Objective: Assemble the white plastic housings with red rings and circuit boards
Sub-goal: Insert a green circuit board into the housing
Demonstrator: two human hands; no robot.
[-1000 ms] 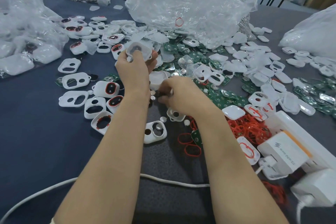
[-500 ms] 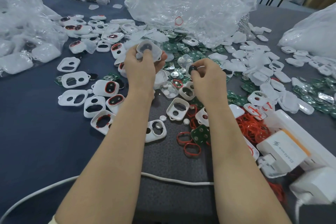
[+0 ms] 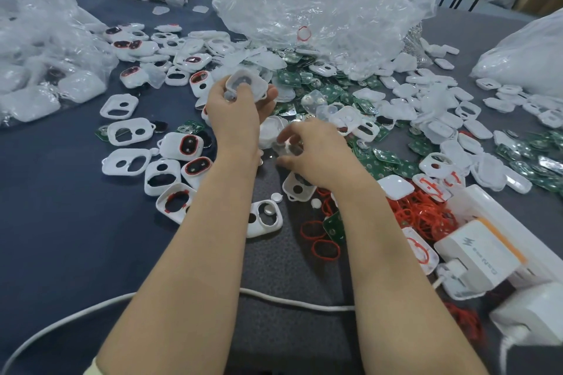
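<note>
Grey counter [image 3: 61,237] strewn with circuit boards [image 3: 330,91] and red rings [image 3: 422,213]; left hand [image 3: 236,114] pinches a white housing [image 3: 245,84] aloft, up-left of the right hand [image 3: 318,157] hovering low, its blurred grip impossible to tell.

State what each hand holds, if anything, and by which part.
The left hand grips a white housing by its lower edge. Right hand: too blurred to tell.

Assembly workshop: table [image 3: 54,253] heaped with white housings [image 3: 126,162], circuit boards [image 3: 332,91], red rings [image 3: 423,213] (bulk bags [image 3: 320,3] behind).
</note>
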